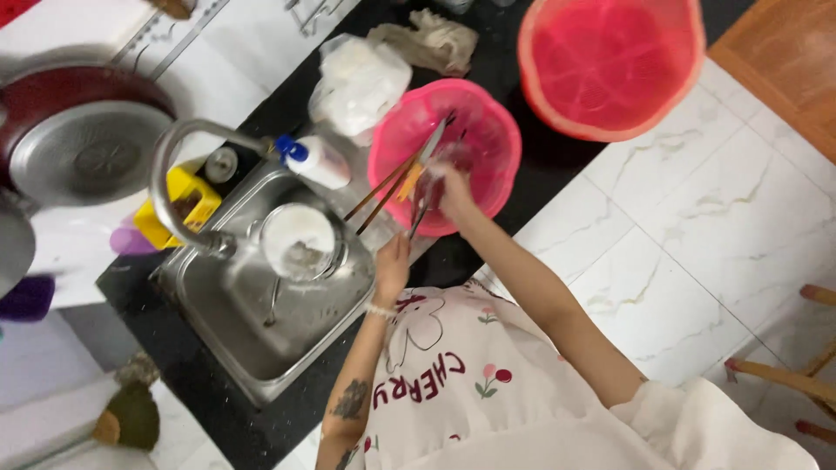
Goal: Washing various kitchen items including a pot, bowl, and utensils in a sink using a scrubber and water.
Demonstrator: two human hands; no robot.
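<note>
Head view: right hand (453, 193) over the pink basket (488, 130), fingers closed on a bunch of chopsticks (383, 190) and a knife (429, 144), left hand (392, 265) at the sink (261, 348) edge, grip unclear; likely light, stiff, wet-slippery, best held mid-shaft.

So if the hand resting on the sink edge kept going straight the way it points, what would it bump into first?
Probably the chopsticks leaning out of the pink basket. The left hand points up from the sink's rim towards them, though depth is hard to judge from above.
</note>
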